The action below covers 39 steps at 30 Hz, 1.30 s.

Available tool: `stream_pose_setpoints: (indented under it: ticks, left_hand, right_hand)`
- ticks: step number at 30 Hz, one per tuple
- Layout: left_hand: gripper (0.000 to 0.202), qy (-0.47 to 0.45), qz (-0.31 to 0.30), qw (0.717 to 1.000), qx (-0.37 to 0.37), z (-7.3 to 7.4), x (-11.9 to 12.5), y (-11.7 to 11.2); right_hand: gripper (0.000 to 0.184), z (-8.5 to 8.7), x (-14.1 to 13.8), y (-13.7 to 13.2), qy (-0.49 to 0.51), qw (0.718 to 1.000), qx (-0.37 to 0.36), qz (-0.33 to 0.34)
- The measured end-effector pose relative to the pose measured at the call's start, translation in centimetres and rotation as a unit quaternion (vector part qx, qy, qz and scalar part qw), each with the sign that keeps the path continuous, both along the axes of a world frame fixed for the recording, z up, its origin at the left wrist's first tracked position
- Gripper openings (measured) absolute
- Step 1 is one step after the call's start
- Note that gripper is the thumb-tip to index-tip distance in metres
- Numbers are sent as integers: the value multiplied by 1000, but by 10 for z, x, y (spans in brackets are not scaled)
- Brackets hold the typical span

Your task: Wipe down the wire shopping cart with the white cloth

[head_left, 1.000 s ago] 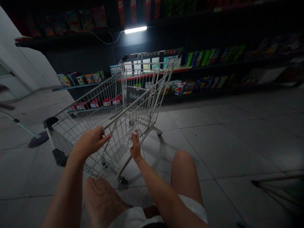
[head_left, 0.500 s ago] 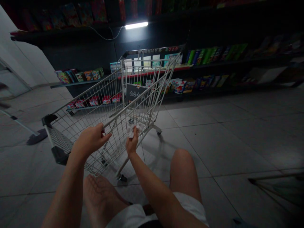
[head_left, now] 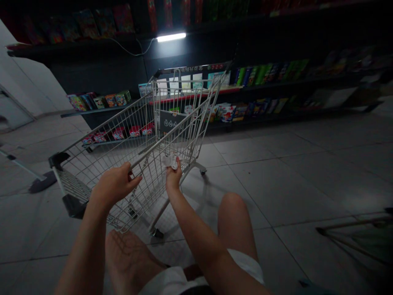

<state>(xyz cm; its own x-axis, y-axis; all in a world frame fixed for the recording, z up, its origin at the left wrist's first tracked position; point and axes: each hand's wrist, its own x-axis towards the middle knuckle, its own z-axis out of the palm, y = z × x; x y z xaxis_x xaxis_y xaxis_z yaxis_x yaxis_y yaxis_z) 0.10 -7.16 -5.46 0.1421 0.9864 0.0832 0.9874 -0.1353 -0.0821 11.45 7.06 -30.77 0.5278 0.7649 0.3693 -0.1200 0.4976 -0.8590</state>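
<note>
A wire shopping cart stands tilted on the tiled floor in front of me. My left hand is closed round the top rail of its near side. My right hand pinches a small crumpled white cloth and presses it against the wire side of the cart, a little further along. My bare knees and white shorts fill the bottom of the view.
Dark store shelves with coloured packets run along the back under a strip light. A mop lies on the floor at the left. Another cart's frame shows at the lower right. Open tiled floor lies to the right.
My right hand with the cloth has moved up and further along the cart's wire side. My left hand has kept its grip on the rail.
</note>
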Motion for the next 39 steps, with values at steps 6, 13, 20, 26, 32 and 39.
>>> stream_pose_setpoints:
  ticks: [6,13,20,26,32,39]
  left_hand:
    - [30,-4,3,1000,-8,-2,1,-1]
    - [31,6,4,1000,4,-2,7,0]
    - [30,17,18,1000,-5,-1,8,0]
    - [27,17,15,1000,-5,0,10,0]
    - [26,6,13,1000,1,0,10,-1]
    - [25,13,7,1000,-6,-2,4,-1]
  right_hand:
    - [62,45,63,23,-52,989,56,-127]
    - [56,70,101,103,-139,980,2,-144]
    - [54,38,85,20,-285,951,65,-97]
    - [58,143,89,43,-220,960,134,-108]
    - [64,100,24,-4,-257,953,120,-104]
    - [45,124,67,-41,-273,940,183,-96]
